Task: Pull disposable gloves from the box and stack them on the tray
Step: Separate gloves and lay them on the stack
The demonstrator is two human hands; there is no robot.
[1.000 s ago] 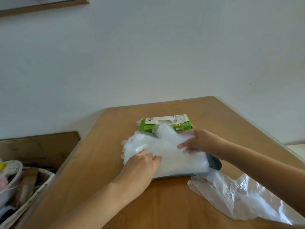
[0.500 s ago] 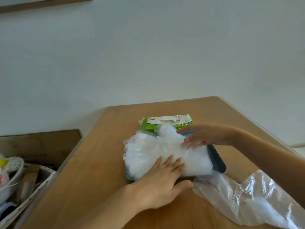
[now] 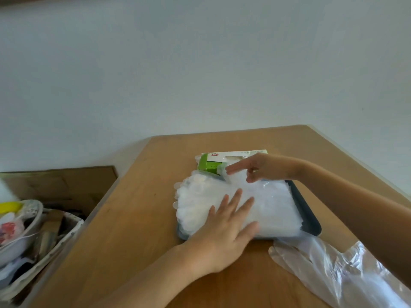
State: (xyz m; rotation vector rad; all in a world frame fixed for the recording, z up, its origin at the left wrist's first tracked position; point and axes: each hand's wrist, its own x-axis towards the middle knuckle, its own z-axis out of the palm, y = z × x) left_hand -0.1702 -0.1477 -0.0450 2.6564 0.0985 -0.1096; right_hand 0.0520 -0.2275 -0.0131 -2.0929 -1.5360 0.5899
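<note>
My left hand [image 3: 231, 223] lies flat, fingers spread, pressing on the stack of gloves [image 3: 269, 203] that fills the dark tray [image 3: 310, 216]. My right hand [image 3: 262, 166] hovers loosely open, holding nothing, at the stack's far edge, just beside the green box [image 3: 206, 166]. A loose glove [image 3: 322, 263] lies on the tabletop [image 3: 133, 241], near right.

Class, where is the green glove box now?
In the head view, the green glove box sits on the table just behind the tray, partly hidden by the right hand.
</note>
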